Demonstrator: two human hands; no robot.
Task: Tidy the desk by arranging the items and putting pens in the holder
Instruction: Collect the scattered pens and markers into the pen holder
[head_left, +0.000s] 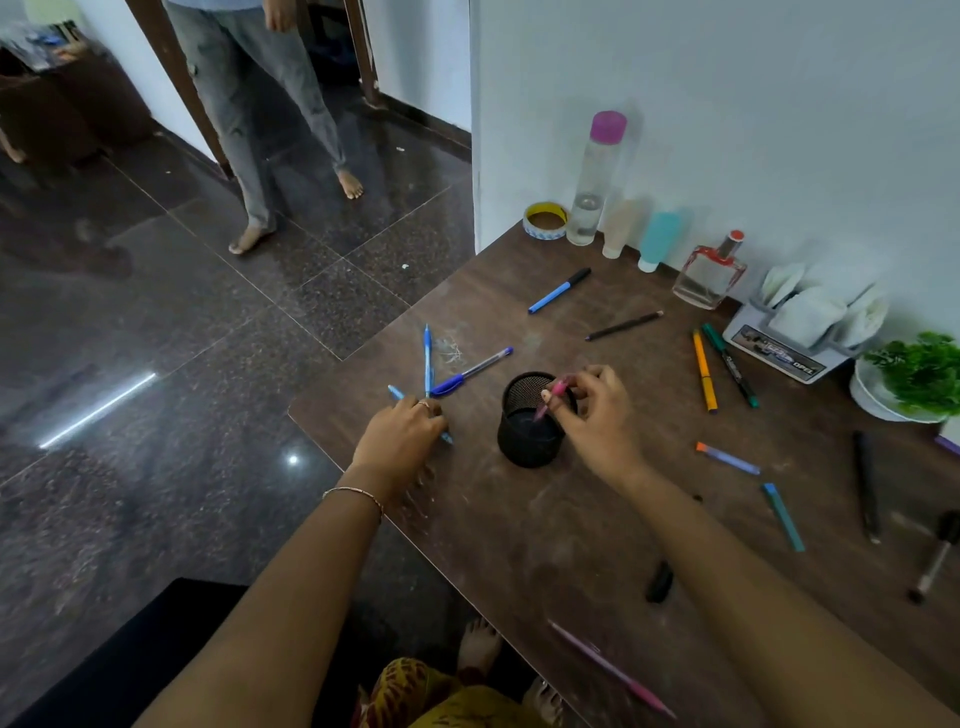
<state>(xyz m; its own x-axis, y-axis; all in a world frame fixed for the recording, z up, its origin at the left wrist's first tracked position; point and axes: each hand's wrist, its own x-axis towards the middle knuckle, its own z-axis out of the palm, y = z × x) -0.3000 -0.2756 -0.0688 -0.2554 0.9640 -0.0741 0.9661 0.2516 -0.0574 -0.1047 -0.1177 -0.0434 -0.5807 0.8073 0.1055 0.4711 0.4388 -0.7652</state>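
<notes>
**Pink pen at holder mouth**

Head view: right hand (597, 415) pinches pink pen (556, 391) near its top, tip inside mesh holder (530, 441). Left hand (402, 431), at the holder's 9 o'clock, curls fingers round light-blue pen (396, 391). Pens look light, stiff and slick, so grip mid-barrel

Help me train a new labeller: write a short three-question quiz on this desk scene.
1. True or false: the right hand pinches a pink pen whose lower end is inside the black mesh holder.
2. Which thing lies under the fingers of the left hand? A) the tape roll B) a light blue pen C) the brown pencil
3. Fill in: right of the holder, the orange marker lies beside a ____ marker.
Key: 1 true; 2 B; 3 green, the green marker.
</notes>
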